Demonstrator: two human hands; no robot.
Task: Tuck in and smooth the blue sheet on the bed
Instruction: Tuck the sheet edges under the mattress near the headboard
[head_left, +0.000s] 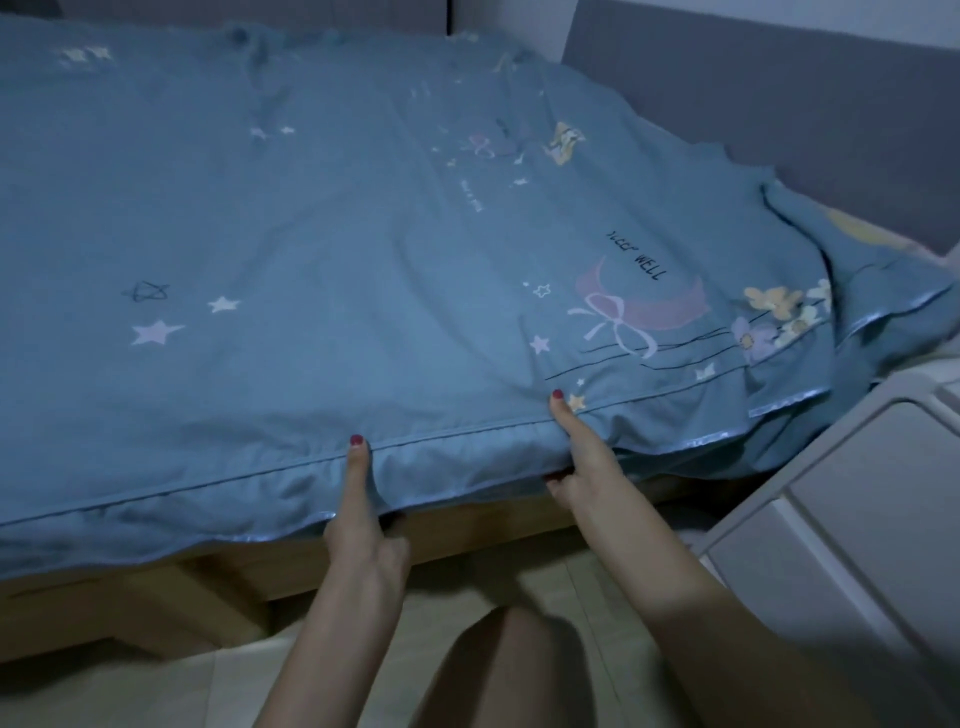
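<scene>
Blue sheet (311, 234) edge pinched by left hand (363, 525) and right hand (582, 457)

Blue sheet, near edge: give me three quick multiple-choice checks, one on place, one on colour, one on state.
1. Where do both hands grip the blue sheet?
A. near hanging edge
B. by the headboard
C. middle of the bed

2. What colour are the nails?
A. silver
B. red
C. black

3. How is the near edge?
A. tucked under
C. folded back over the bed
B. hanging loose

Answers: 1 A, the left hand and right hand pinch the satin-trimmed hem. 2 B, both thumbs show red polish. 3 B, the hem drapes over the wooden bed frame.
</scene>
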